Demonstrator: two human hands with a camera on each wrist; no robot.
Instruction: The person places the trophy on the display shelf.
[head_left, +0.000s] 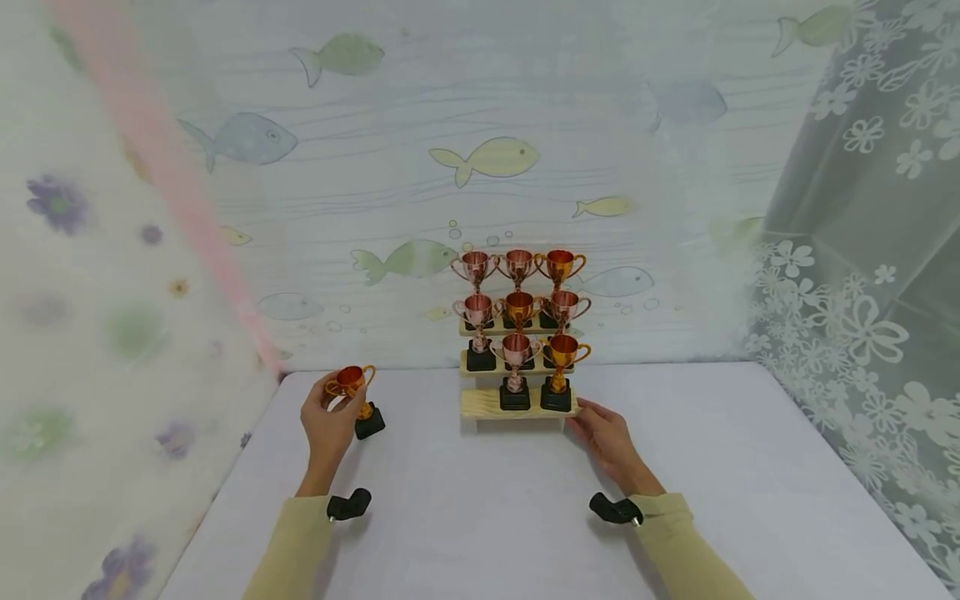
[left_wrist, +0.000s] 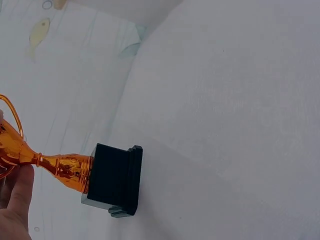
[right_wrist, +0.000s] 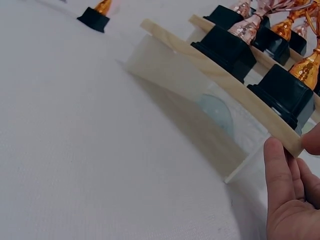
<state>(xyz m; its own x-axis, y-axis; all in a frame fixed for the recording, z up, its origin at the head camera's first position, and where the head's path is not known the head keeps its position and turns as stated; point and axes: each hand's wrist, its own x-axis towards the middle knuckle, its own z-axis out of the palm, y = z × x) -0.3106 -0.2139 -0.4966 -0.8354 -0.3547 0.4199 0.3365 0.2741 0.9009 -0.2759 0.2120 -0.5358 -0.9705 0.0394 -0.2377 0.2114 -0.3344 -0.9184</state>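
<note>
My left hand (head_left: 327, 427) holds a small gold trophy (head_left: 350, 381) by its cup, left of the tiered shelf stand (head_left: 480, 403). The trophy tilts, its black base (left_wrist: 112, 177) pointing down and to the right in the head view. At the stand's right end, my right hand (head_left: 609, 440) pinches the lowest wooden board (right_wrist: 200, 65), thumb above and fingers below. On that board a rose-gold trophy (head_left: 515, 358) stands in the middle and a gold trophy (head_left: 558, 358) at the right.
Upper tiers carry several more rose-gold and gold trophies, such as the rose-gold one (head_left: 476, 268) at top left. A white cloth covers the table (head_left: 480, 517). Behind stands a fish-printed curtain (head_left: 495, 100), with a flower-patterned sheer (head_left: 862, 333) to the right.
</note>
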